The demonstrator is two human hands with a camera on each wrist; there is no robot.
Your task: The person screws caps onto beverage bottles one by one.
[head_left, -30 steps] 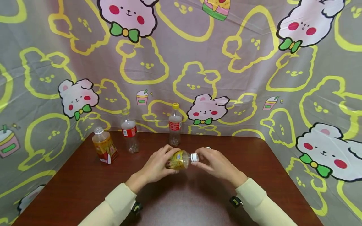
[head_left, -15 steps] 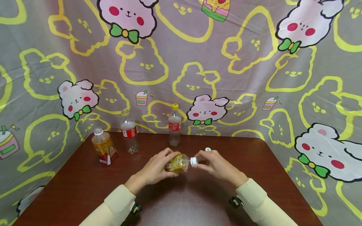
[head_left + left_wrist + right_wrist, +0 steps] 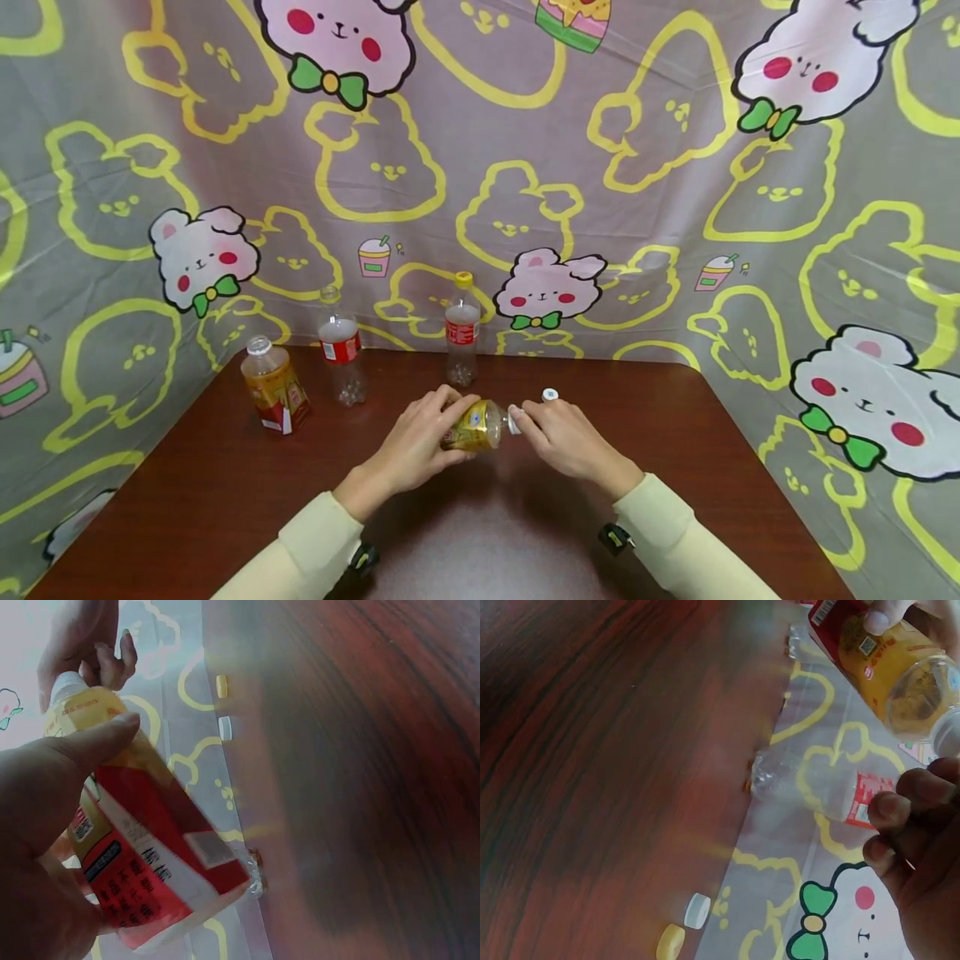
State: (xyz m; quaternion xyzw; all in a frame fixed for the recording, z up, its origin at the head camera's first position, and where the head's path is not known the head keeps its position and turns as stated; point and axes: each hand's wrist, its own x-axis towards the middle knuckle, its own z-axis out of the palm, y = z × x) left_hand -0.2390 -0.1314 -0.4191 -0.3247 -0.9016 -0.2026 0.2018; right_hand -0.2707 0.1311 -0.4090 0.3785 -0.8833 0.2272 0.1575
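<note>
A clear plastic drink bottle [image 3: 472,425] with a yellow and red label lies nearly level above the table, its neck pointing right. My left hand [image 3: 423,437] grips the bottle's body, the thumb lying across the label in the left wrist view. At the neck is a white cap [image 3: 513,419], pinched by my right hand [image 3: 573,437], whose thumb covers part of it. In the right wrist view the fingers of the right hand [image 3: 930,825] curl beside the white cap [image 3: 946,736]. The bottle's base is hidden behind the left hand in the head view.
At the back left stand an uncapped yellow-labelled bottle [image 3: 275,387] and an uncapped red-labelled bottle [image 3: 342,354]. A yellow-capped bottle [image 3: 462,333] stands at the back middle. Beyond the right hand lies a loose white cap [image 3: 550,394]; a yellow cap [image 3: 670,942] lies beside it.
My right hand has turned at the cap, its thumb swinging up over the cap from below. The left hand keeps its hold on the bottle, which has barely shifted.
</note>
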